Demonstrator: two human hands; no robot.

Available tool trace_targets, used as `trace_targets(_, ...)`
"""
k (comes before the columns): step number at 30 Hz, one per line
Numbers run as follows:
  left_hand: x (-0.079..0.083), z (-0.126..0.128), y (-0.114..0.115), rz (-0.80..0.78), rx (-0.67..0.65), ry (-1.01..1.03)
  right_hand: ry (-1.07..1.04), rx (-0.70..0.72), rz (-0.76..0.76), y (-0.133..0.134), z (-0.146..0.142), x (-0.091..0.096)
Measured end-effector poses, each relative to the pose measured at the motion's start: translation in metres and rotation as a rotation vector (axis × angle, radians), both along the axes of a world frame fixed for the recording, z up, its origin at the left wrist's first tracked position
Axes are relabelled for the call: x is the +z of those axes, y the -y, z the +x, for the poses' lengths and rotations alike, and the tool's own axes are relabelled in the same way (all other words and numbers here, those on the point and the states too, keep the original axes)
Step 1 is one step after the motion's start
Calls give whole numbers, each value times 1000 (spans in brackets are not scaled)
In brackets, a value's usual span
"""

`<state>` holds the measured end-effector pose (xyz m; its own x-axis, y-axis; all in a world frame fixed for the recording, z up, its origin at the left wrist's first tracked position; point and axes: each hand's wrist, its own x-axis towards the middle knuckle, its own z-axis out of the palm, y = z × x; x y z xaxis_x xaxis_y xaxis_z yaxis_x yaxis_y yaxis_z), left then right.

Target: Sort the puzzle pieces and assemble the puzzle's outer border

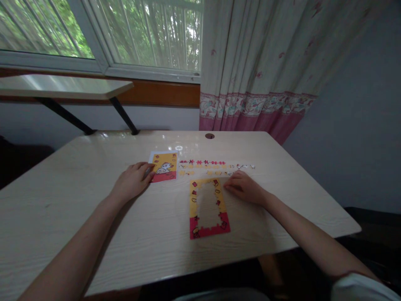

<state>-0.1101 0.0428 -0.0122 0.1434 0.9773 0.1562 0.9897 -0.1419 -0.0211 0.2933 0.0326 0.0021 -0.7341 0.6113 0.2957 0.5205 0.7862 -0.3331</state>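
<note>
My left hand (134, 180) rests on the table at the left edge of a picture card (167, 164), thumb and fingertips closed on that edge. The card shows a white animal on a yellow and red ground. My right hand (246, 187) hovers low beside the upper right corner of a jigsaw puzzle border (192, 211), its fingers drawn together. Whether a piece sits between them is too small to tell. The border is yellow above and red below, its middle showing bare tabletop. Behind it, loose puzzle pieces (199, 162) lie in rows, red ones farthest, yellow and white ones nearer.
The pale wooden table (125, 242) has a round cable hole (209, 136) near its back edge. A raised shelf (65, 87) on black legs stands at the back left. Behind the table are a window (150, 37) and a patterned curtain (250, 62).
</note>
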Motion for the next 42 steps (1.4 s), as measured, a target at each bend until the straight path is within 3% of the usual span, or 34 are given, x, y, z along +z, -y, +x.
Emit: trace_targets(42,2,6,5,6,56,2,-2,16,-8,-1,0,1)
